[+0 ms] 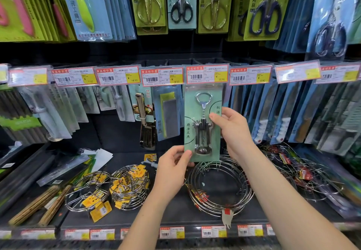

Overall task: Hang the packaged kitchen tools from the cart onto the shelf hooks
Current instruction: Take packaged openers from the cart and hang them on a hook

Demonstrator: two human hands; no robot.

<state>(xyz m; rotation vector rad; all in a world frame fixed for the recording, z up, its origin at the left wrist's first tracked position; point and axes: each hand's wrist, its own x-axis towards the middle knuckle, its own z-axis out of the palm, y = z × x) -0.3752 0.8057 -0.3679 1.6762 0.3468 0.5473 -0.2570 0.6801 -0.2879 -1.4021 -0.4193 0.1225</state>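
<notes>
Our left hand (172, 163) pinches the lower left corner of the pack (195, 111), thumb on the front. Our right hand (232, 128) grips its right edge at mid height, thumb on the face beside the corkscrew, so both hands hold the one pack and nothing else. The pack stands upright and faces us, its top tucked just under the tag (207, 73) marked 20.90. The tag hides the hook, so we cannot tell whether the hole is on it yet. We judge the step in hand to be the threading itself. To do it well, we let the right hand steer the top edge while the left only steadies the bottom. We feel for the hook's tip rather than look for it, and push straight back so the card does not buckle. We hold it square between the stone pack (169, 113) on its left and the knife packs (261, 120) on its right, which hang close enough to snag. We let go only once it hangs by itself, since a slip would likely drop it into the wire rings (218, 187) on the shelf (172, 214) below.
</notes>
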